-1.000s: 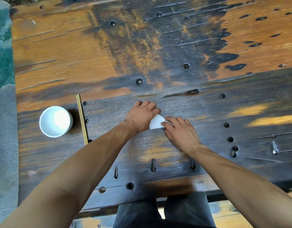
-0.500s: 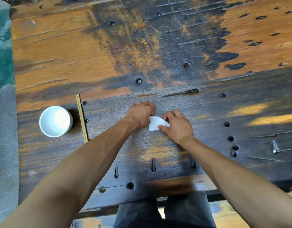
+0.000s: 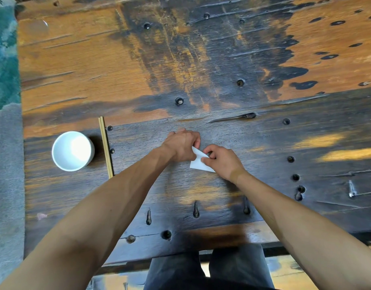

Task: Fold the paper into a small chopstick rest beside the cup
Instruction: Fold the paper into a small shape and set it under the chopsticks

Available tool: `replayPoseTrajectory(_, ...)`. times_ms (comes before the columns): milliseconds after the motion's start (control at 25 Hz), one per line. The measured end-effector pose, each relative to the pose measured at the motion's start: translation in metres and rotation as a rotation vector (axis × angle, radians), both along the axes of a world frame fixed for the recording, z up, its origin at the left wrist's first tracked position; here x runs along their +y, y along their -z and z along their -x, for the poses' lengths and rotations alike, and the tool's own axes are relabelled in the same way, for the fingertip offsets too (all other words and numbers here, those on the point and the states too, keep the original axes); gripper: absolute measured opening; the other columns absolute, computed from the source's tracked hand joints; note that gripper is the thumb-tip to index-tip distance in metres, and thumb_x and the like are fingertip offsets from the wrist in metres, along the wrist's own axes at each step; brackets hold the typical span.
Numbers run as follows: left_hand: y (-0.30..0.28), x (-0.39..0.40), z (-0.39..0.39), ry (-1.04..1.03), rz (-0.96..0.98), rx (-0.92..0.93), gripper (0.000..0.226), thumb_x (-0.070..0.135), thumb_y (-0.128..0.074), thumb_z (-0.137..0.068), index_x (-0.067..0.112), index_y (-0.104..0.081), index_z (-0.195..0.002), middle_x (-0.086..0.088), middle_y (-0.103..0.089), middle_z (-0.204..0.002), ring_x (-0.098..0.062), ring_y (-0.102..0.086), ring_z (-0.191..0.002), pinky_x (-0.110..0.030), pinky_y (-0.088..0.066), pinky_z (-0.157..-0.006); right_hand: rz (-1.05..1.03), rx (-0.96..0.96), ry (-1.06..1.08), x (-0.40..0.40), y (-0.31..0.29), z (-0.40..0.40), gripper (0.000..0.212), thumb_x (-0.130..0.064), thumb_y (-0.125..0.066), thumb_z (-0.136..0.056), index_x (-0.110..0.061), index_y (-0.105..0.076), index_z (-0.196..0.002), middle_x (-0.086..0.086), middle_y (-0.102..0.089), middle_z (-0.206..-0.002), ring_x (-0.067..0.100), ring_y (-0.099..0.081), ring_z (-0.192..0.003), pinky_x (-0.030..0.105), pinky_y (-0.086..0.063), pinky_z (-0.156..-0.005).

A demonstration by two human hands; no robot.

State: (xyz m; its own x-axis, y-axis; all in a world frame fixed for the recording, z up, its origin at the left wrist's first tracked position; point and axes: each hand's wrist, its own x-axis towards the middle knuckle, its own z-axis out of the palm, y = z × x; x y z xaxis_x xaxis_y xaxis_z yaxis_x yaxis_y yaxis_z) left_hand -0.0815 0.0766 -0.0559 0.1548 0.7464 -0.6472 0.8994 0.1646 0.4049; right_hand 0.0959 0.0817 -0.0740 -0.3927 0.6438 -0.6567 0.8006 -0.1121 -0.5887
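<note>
Two bare hands meet at the middle of the frame over a small white paper, which lies on the dark wooden table. The left hand is curled closed on the paper's upper corner, fingers bent down over it. The right hand pinches the paper's right edge between thumb and fingers, its knuckles raised. The paper shows as a folded, roughly triangular piece, its lower point reaching toward the lower right under the right hand; how many layers it has cannot be told. At the left of the frame stands a white cup, well apart from the paper. Just right of the cup lies a pair of pale chopsticks, running up and down the frame. No writing or brand mark can be read anywhere.
</note>
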Motion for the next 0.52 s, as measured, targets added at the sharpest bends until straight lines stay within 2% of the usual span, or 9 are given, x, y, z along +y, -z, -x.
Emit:
replayPoseTrajectory(80,-0.001,0.004,0.002,-0.057,0.052,-0.056,0.034,0.018,-0.071,-0.075,0.027,-0.05,-0.1,0.006,-0.061,-0.086,-0.019,-0.055,-0.085,-0.037,-0.045,-0.072,0.024,0.006,0.023,-0.001,0.002,-0.001,0.005,-0.031,-0.064,-0.09,-0.029,-0.064,-0.094,-0.011,-0.059,-0.072,0.013,-0.054,-0.071,0.028,-0.036,-0.058)
replayPoseTrajectory(200,0.003,0.0,0.008,-0.297,0.092,-0.206,0.044,0.009,-0.074,-0.075,0.02,-0.052,-0.111,0.001,-0.07,-0.087,-0.018,-0.063,-0.081,-0.035,-0.049,-0.077,0.093,0.036,0.147,0.0,0.004,-0.006,0.007,-0.03,-0.063,-0.089,-0.026,-0.064,-0.083,-0.005,-0.068,-0.075,0.019,-0.06,-0.073,0.032,-0.045,-0.064)
replayPoseTrajectory(280,0.006,-0.006,0.009,-0.515,0.138,-0.339,0.04,0.003,-0.075,-0.075,0.016,-0.056,-0.107,0.0,-0.072,-0.083,-0.016,-0.064,-0.078,-0.033,-0.05,-0.079,0.163,0.078,0.257,0.001,0.007,-0.009,0.006,-0.031,-0.065,-0.086,-0.025,-0.067,-0.087,-0.001,-0.074,-0.08,0.022,-0.068,-0.08,0.038,-0.054,-0.075)
replayPoseTrajectory(360,0.009,-0.014,0.006,-0.612,0.164,-0.393,0.03,0.005,-0.078,-0.077,0.014,-0.063,-0.1,0.0,-0.071,-0.081,-0.014,-0.063,-0.075,-0.027,-0.051,-0.074,0.219,0.143,0.339,0.001,0.009,-0.011,0.006,-0.028,-0.066,-0.083,-0.027,-0.068,-0.089,0.001,-0.076,-0.084,0.023,-0.071,-0.084,0.044,-0.058,-0.079)
replayPoseTrajectory(440,0.011,-0.017,0.004,-0.623,0.159,-0.401,0.022,0.01,-0.079,-0.079,0.012,-0.068,-0.098,0.0,-0.07,-0.082,-0.009,-0.062,-0.07,-0.016,-0.047,-0.063,0.242,0.199,0.389,0.002,0.006,-0.01,0.006,-0.021,-0.068,-0.085,-0.026,-0.067,-0.089,0.003,-0.076,-0.085,0.023,-0.071,-0.082,0.041,-0.058,-0.074)
replayPoseTrajectory(520,0.011,-0.018,0.004,-0.629,0.153,-0.42,0.022,0.012,-0.079,-0.08,0.011,-0.069,-0.099,0.0,-0.07,-0.083,-0.005,-0.061,-0.067,-0.012,-0.044,-0.058,0.287,0.262,0.454,0.003,0.0,-0.01,0.008,-0.013,-0.067,-0.088,-0.021,-0.065,-0.091,0.004,-0.074,-0.083,0.019,-0.069,-0.076,0.032,-0.054,-0.062)
